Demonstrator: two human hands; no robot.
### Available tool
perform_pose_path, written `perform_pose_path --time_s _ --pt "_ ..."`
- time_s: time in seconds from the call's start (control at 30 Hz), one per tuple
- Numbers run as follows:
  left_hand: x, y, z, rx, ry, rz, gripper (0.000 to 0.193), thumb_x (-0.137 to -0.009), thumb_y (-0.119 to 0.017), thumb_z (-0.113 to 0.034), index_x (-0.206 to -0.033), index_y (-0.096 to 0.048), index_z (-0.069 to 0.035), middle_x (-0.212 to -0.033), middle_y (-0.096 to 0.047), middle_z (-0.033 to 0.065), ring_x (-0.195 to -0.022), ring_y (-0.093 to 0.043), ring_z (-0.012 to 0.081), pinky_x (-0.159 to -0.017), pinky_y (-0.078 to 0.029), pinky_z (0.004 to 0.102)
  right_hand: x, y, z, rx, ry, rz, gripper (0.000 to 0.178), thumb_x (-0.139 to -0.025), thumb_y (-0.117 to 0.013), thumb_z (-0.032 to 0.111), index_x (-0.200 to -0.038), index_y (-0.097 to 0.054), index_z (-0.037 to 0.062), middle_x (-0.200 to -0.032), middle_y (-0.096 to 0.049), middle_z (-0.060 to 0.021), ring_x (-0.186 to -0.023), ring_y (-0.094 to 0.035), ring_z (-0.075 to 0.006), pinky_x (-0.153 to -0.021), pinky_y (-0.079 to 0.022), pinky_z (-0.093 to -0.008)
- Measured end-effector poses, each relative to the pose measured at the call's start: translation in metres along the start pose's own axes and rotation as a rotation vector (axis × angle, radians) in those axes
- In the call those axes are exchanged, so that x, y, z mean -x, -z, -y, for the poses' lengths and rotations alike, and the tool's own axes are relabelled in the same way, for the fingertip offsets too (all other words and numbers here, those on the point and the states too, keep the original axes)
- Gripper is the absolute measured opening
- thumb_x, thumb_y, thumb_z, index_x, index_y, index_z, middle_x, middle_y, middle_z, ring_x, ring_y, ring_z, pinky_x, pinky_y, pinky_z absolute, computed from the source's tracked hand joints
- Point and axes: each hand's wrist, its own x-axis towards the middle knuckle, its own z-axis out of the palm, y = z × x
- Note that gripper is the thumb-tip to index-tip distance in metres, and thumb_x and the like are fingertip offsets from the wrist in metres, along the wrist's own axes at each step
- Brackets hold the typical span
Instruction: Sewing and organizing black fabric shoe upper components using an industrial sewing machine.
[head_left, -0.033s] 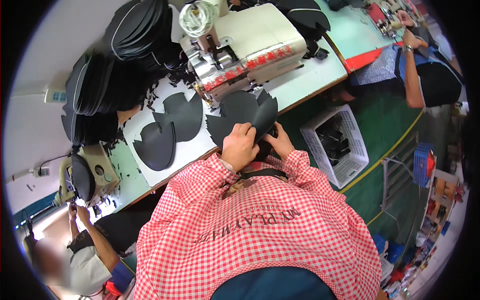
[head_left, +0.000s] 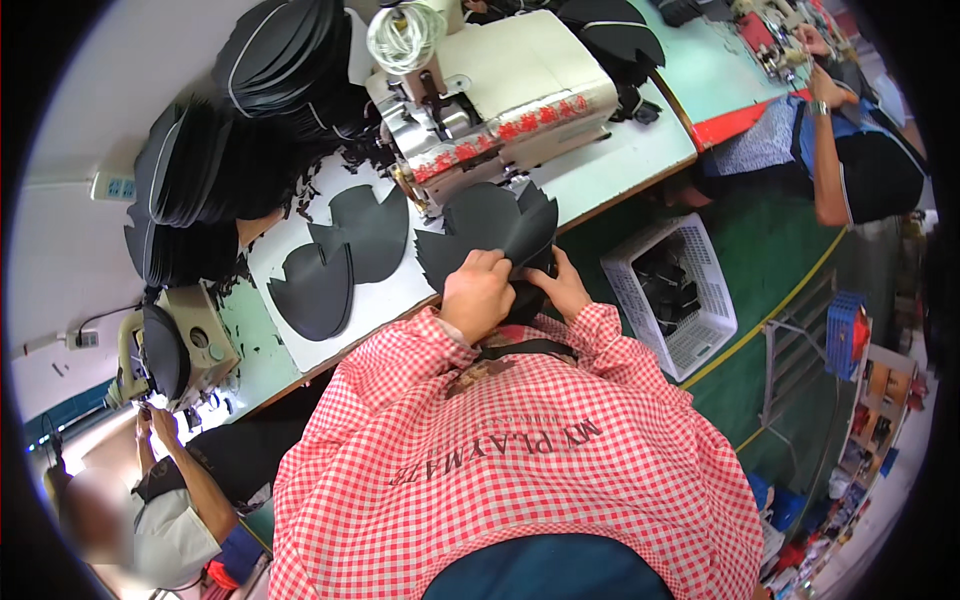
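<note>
Red-white checked smock (head_left: 630,470), loose long sleeves (head_left: 390,352), dark printed lettering (head_left: 497,455)

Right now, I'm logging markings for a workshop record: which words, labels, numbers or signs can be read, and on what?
Wording isn't copied here, only where it stands.
Red-and-white checked shirt: one line of large dark capitals, upside down in view, readable.
Same shirt: a smaller line beside it, too small to read.
Cream sewing machine: red marks along its edge, too unclear to read.
Held black piece: no print visible.
</note>
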Motion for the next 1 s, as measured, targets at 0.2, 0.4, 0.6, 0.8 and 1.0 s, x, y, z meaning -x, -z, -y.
perform_pose_path --time_s 0.2,0.4,0.6,0.8,1.0 --pt "0.007 0.157 0.041 -0.169 0.134 -0.491 0.025 -0.076 -0.058 0.003 -0.100 -0.062 -0.001 -0.087 -0.065 0.0186 -0.078 -0.064 0.0340 -0.069 -0.052 0.0395 0.008 0.004 0.004 -0.058 -0.081 0.006 0.087 -0.072 -0.072 0.039 -0.135 -0.033 -0.0051 -0.124 -0.050 -0.0243 -0.112 -0.053 -0.0288 -0.089 -0.047 -0.0350" --pt "0.033 0.108 0.135 -0.513 0.046 -0.074 0.025 -0.082 -0.057 -0.013 -0.105 -0.057 -0.004 -0.096 -0.061 0.0146 -0.087 -0.059 0.0315 -0.073 -0.049 0.0424 0.002 0.000 0.010 -0.098 -0.129 0.029 0.087 -0.072 -0.072 0.039 -0.136 -0.032 -0.0053 -0.124 -0.050 -0.0246 -0.112 -0.053 -0.0291 -0.091 -0.045 -0.0342" --pt "-0.003 0.017 -0.001 -0.208 0.076 -0.040 0.036 -0.085 -0.058 -0.032 -0.105 -0.056 -0.002 -0.105 -0.058 0.0146 -0.094 -0.055 0.0316 -0.077 -0.048 0.0416 0.016 -0.025 0.023 0.434 0.123 -0.213 0.106 -0.063 -0.077 0.048 -0.140 -0.023 -0.0024 -0.122 -0.049 -0.0290 -0.110 -0.053 -0.0406 -0.092 -0.044 -0.0424" --pt "-0.033 0.011 0.003 0.009 0.140 0.035 0.031 -0.085 -0.055 -0.030 -0.084 -0.059 0.001 -0.086 -0.061 0.0183 -0.081 -0.058 0.0377 -0.071 -0.046 0.0462 0.034 -0.015 0.048 0.436 0.159 -0.040 0.113 -0.061 -0.077 0.053 -0.142 -0.021 -0.0011 -0.125 -0.043 -0.0299 -0.114 -0.048 -0.0420 -0.097 -0.041 -0.0432" --pt "-0.026 0.000 0.030 0.493 0.313 0.121 0.037 -0.088 -0.054 -0.028 -0.108 -0.062 0.002 -0.111 -0.061 0.0212 -0.100 -0.060 0.0362 -0.086 -0.045 0.0370 0.031 -0.008 0.045 0.293 0.110 -0.017 0.105 -0.067 -0.074 0.053 -0.140 -0.025 -0.0054 -0.128 -0.044 -0.0314 -0.120 -0.046 -0.0372 -0.102 -0.036 -0.0397"
